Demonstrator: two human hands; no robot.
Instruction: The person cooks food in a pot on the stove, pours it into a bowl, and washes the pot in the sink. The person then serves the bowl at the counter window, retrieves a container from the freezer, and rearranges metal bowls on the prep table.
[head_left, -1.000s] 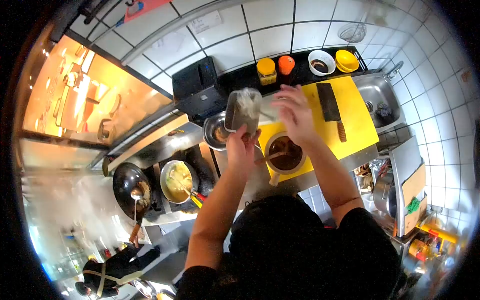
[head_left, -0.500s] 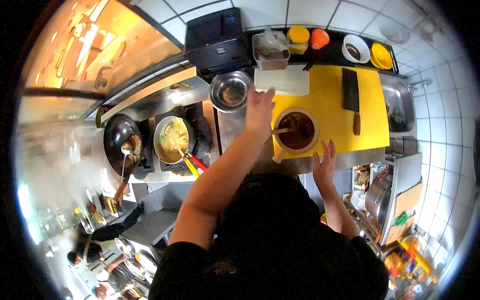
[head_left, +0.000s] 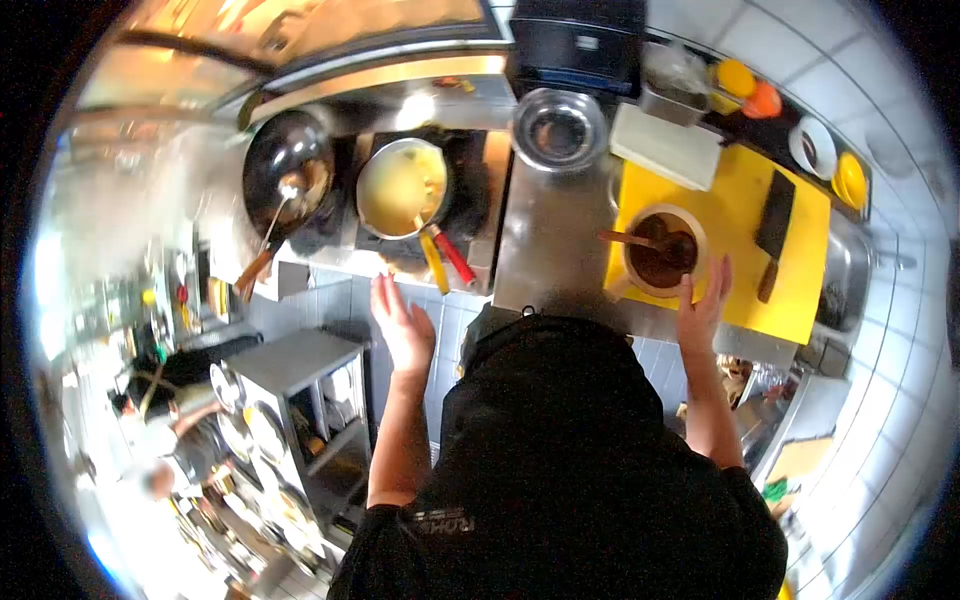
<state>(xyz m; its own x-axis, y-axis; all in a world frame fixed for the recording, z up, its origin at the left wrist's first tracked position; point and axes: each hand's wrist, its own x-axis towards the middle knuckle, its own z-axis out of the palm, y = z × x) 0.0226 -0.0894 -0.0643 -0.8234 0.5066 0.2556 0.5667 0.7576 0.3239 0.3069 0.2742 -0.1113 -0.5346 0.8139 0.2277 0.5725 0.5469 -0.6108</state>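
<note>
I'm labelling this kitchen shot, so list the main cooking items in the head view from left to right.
Black wok → saucepan of pale food → steel bowl → round pot of dark sauce → cleaver → yellow bowl.

Head-worn — looking forward and down, wide; black shirt [head_left: 570,470] nearest, pan [head_left: 398,192] left, brown-filled pot [head_left: 664,266] right.
</note>
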